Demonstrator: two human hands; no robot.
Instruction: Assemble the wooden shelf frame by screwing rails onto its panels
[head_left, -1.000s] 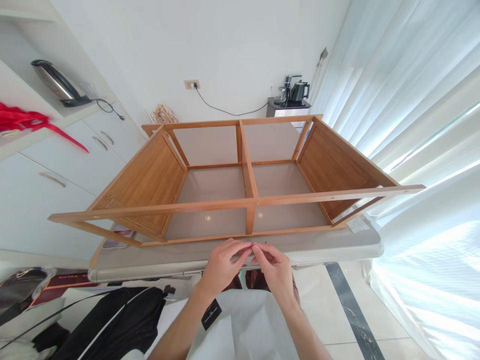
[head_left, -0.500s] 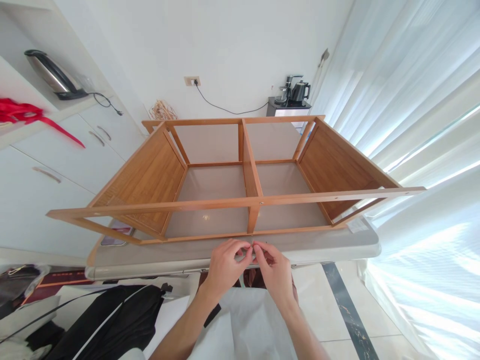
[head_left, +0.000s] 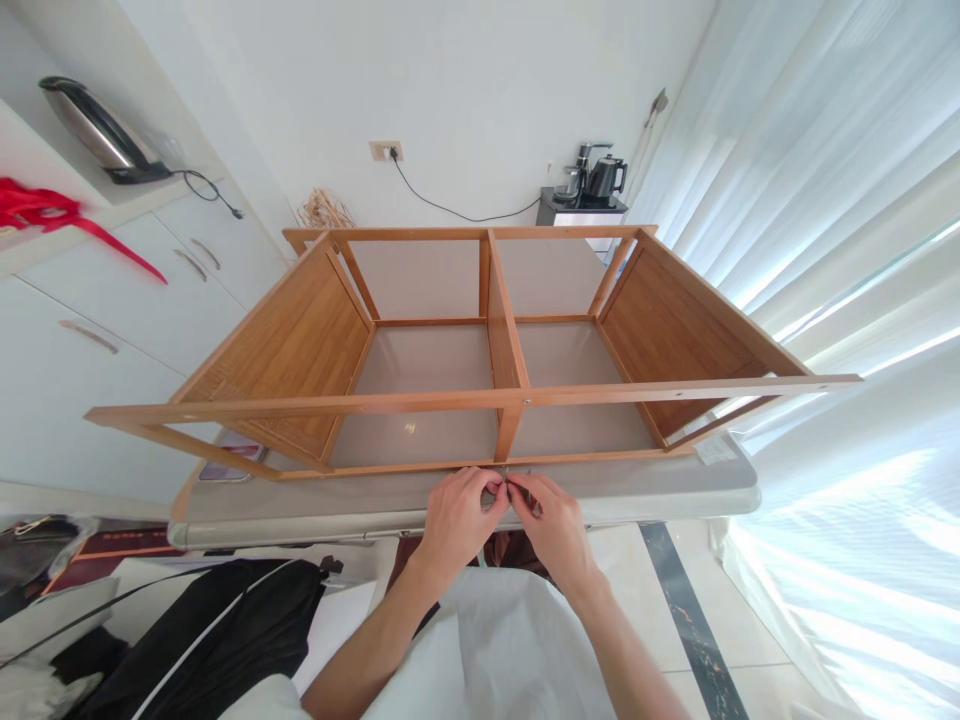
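i see left hand [head_left: 459,510] and right hand [head_left: 553,517] nearer the wooden frame [head_left: 501,310] now — both pinching a tiny piece [head_left: 505,475], so work seems centred there.

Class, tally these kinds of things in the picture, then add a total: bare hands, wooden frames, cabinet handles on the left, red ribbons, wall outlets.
Bare hands: 2
Wooden frame: 1
Cabinet handles: 3
Red ribbon: 1
Wall outlet: 1
Total: 8
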